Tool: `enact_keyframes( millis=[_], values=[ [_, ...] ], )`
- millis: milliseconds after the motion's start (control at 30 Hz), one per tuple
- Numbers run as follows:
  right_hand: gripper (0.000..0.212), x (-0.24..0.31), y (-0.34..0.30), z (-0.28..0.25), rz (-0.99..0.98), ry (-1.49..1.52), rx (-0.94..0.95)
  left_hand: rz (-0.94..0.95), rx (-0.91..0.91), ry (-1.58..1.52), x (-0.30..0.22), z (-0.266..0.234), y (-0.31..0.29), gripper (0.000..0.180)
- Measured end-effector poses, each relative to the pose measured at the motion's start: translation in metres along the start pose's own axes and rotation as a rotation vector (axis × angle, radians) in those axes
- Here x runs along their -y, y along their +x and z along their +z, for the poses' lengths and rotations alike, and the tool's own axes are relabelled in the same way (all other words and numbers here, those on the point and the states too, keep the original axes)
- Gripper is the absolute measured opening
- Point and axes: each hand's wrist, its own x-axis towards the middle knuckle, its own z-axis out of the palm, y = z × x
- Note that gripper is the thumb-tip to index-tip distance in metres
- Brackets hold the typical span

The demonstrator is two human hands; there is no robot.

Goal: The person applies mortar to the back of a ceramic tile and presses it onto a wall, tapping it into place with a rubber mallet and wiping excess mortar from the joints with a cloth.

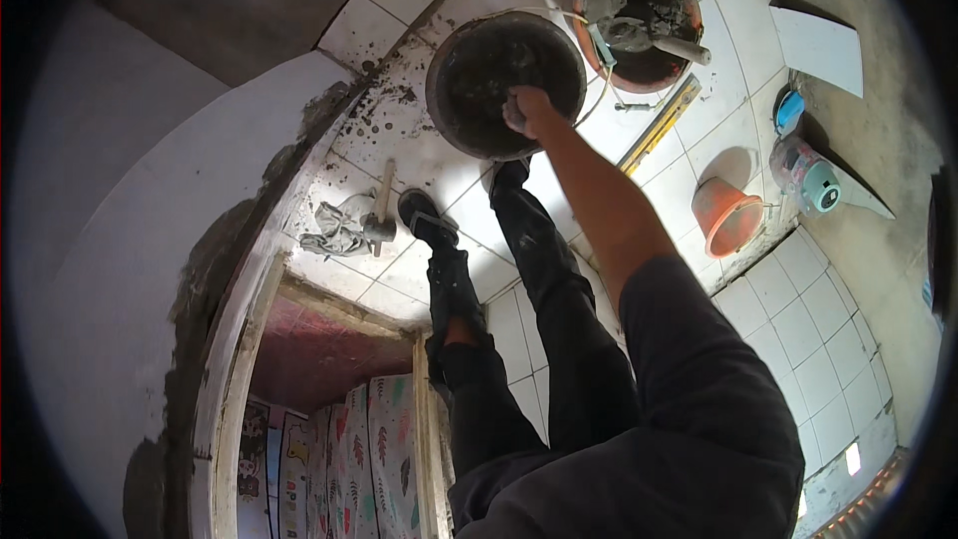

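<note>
Right hand: the bare right hand [526, 112] reaches down into a large dark bucket, its fingers curled in; whether they grip something in the bucket I cannot tell.
Left hand: out of view, so how it is held I cannot tell.
Dark bucket: round and deep, the dark bucket [437, 112] stands on the white tiled floor [709, 145] just beyond the person's feet; its inside is too dark to make out the contents.
Mortar bucket: up and to the right, an orange bucket [645, 86] holds wet grey mortar [609, 0], with a trowel [683, 49] lying across it, handle over the rim.
Wire handle: a wire handle with a pale green grip [601, 45] stands between these two buckets.
Level: a yellow spirit level [659, 125] lies slanted on the tiles below the orange bucket.
Right side: a smaller orange pail [720, 212] lies tilted near a clear plastic jug [798, 172] with a teal cap; a cut white panel [820, 48] is higher up.
Left side: a mallet [380, 227] with a wooden handle rests beside a crumpled grey bag [337, 232], near the person's sandalled foot [424, 210].
Floor marks: dark splashes dot the tiles left of the dark bucket.
Clothing: dark trousers [549, 289] and a dark short-sleeved shirt [689, 369].
</note>
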Motion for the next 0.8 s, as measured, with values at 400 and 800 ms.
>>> enact_keyframes(
  millis=[400,800],
  values=[
    [0.013,0.024,0.008,0.035,-0.137,0.402,-0.131,0.02,0.01,0.012,0.008,0.005,-0.007,0.03],
    [0.048,0.0,-0.031,0.034,-0.568,-0.077,-0.393,0.024,0.058,0.006,0.0,0.003,-0.003,0.031]
  ],
)
